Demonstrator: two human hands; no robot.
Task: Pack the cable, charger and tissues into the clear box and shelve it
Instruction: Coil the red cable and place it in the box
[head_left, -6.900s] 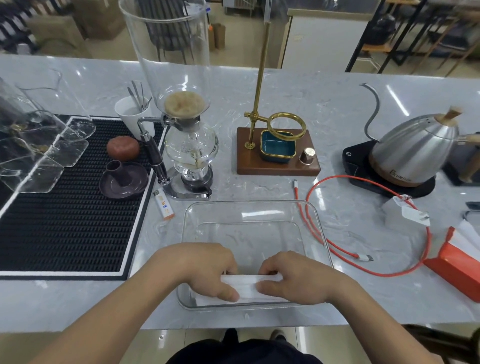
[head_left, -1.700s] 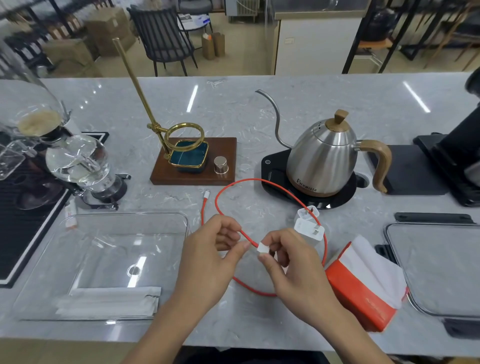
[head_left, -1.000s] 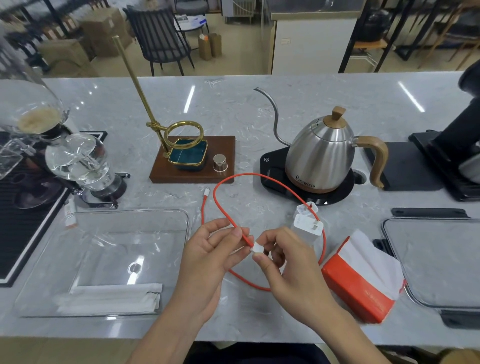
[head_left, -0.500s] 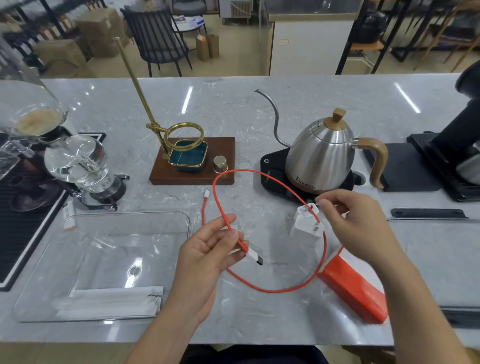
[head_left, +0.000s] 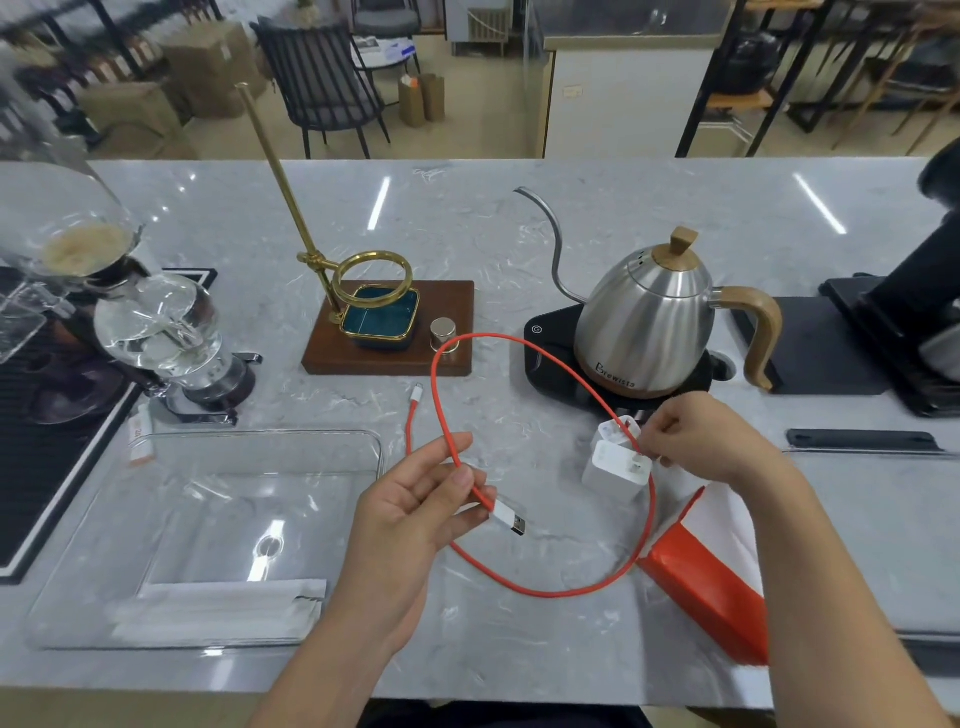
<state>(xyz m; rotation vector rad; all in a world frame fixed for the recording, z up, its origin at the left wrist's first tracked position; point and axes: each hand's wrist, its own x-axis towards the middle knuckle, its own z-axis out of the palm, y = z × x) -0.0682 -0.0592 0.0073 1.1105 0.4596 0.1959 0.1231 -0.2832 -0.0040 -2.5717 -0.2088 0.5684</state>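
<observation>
My left hand (head_left: 415, 514) pinches the red cable (head_left: 550, 590) just behind its white USB plug (head_left: 508, 517), holding that end above the counter. The cable loops over the marble and across the white charger (head_left: 615, 470). My right hand (head_left: 711, 441) has its fingertips closed on the cable at the charger's top right corner. The orange tissue pack (head_left: 711, 582) lies partly under my right forearm. The clear box (head_left: 218, 519) sits at the left with a flat white packet (head_left: 218, 608) inside, along its near wall.
A steel gooseneck kettle (head_left: 649, 322) on a black base stands behind the charger. A brass dripper stand on a wooden block (head_left: 389, 332) is at centre, a glass siphon (head_left: 156, 332) at left. A clear lid (head_left: 883, 519) lies at the right.
My right hand let go of the USB plug and moved right to the charger, where it now pinches the cable. My left hand keeps the plug end.
</observation>
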